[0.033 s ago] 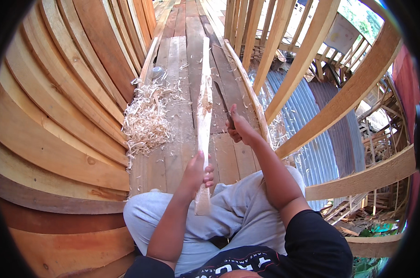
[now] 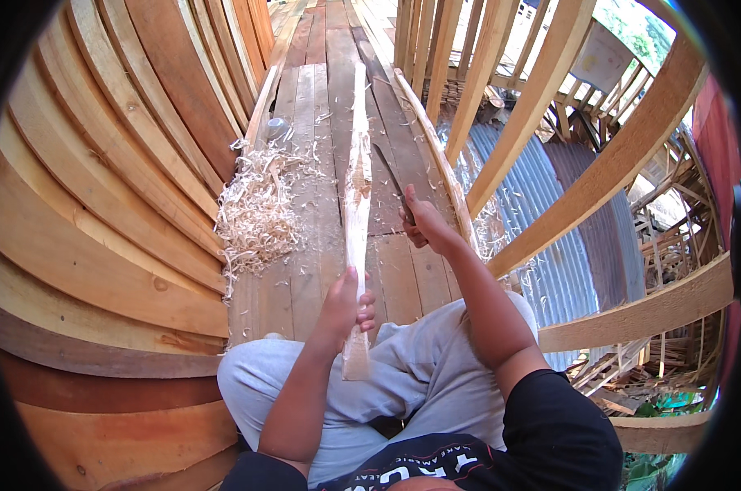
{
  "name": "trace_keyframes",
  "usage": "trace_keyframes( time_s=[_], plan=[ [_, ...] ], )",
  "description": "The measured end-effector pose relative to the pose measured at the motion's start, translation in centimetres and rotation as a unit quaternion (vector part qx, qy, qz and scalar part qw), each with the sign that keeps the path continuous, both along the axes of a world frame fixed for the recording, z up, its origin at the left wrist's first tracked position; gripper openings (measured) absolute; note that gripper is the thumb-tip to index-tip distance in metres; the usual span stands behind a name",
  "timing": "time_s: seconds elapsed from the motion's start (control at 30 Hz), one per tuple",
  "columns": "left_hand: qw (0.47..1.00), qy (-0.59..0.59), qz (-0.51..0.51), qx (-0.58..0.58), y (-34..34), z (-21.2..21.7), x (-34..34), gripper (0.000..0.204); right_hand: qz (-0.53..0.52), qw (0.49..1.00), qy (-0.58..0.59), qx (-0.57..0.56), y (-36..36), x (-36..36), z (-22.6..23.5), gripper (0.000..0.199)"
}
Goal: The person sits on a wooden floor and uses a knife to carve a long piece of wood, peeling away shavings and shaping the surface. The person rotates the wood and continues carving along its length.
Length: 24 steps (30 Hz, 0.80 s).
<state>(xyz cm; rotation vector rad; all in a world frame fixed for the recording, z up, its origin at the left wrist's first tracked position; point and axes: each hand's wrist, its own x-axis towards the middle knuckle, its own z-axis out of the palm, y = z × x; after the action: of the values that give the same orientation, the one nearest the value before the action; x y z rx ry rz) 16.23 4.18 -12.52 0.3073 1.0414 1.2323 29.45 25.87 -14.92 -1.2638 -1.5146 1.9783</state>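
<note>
My left hand (image 2: 343, 307) is wrapped around the long stick (image 2: 356, 225), close to its near end. That end is over my lap, and the rest points away over the middle of the floor (image 2: 311, 286). My right hand (image 2: 426, 222) holds a knife (image 2: 387, 168) tight, between the stick and the floor's right edge. Wood curls (image 2: 260, 213) lie in a pile by the floor's left edge.

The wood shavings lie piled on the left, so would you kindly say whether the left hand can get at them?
Probably not: the left hand is closed around the pale wooden piece. Otherwise, the way over the floorboards to the wood shavings looks free.
</note>
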Motion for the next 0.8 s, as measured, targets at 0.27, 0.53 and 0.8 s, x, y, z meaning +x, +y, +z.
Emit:
trace_keyframes(
  time_s=[0.27,0.53,0.8],
  plan=[
    [0.998,0.06,-0.009,0.014,0.1,-0.5,0.3,0.047,-0.043,0.89,-0.081,0.447,2.1,1.1,-3.3,0.041],
    [0.997,0.056,-0.057,0.013,0.1,0.0,0.9,0.047,-0.102,0.898,-0.075,0.421,0.9,-0.5,-2.7,0.043],
    [0.997,0.046,-0.063,0.018,0.2,-0.2,0.5,0.048,-0.034,0.934,-0.014,0.354,1.2,-1.1,-3.1,0.047]
  ],
)
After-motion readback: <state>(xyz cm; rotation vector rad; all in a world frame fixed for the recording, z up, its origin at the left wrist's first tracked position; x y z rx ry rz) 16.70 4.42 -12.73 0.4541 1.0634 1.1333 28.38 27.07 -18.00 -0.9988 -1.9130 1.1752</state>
